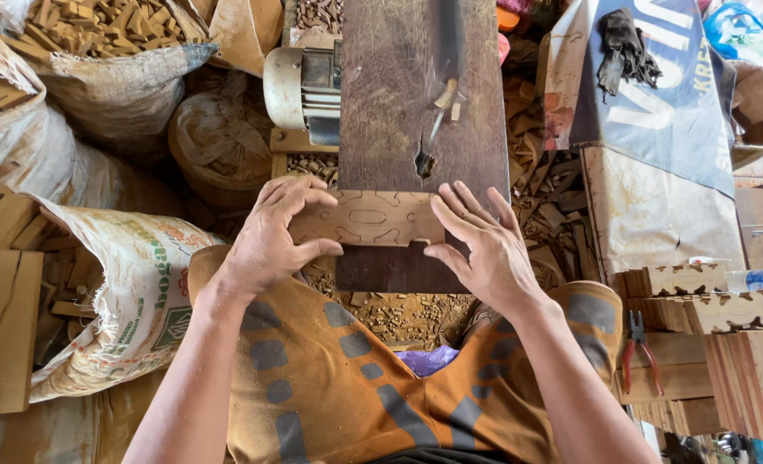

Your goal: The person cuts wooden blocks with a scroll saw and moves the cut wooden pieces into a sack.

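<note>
I see a thin wooden board [366,218] marked with curved outlines lying flat across the near part of a dark saw table [390,103], just in front of the slot where the thin blade [434,129] comes up. My left hand [270,241] clamps the board's left end, fingers bent over its top edge and thumb pressed along its near edge, so the grip is narrow and closed on the wood. My right hand [483,245] rests at the board's right end with fingers spread and mostly straight; the thumb touches the near edge, and the hand presses rather than wraps. Two small pale offcuts [450,99] lie on the table beside the blade. A motor [300,86] sits against the table's left side. Below the table, sawdust and chips [398,314] cover the ground between my knees. To the left, a printed sack [132,292] stands open, and a sack [115,77] further back is heaped with small wood blocks [98,21]. To the right, stacked cut boards [699,309] sit near red-handled pliers [635,348] and a plastic bottle [759,281].
</note>
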